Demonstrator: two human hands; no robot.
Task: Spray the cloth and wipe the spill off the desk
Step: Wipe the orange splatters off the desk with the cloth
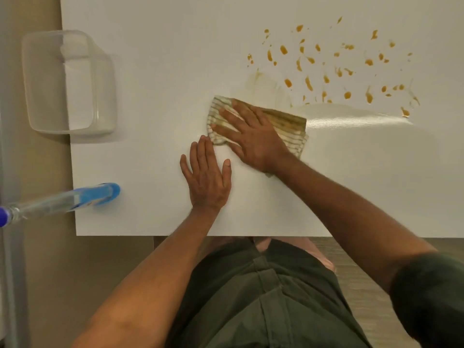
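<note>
Where right hand [253, 136] presses flat, cloth [288, 124] half-hidden | left hand [207, 178] flat, empty

There is only one view, from a camera worn on the head. It looks almost straight down on the white desk [150, 71] from above and close. The near edge of the desk crosses the lower half, and the person's own arms and lap fill the bottom.

Right hand [251, 136] at frame centre: palm down, fingers splayed, pointing upper left, forearm running in from lower right. Left hand [207, 177] just below-left of it: flat, fingers together, pointing up, bare forearm from bottom.
</note>
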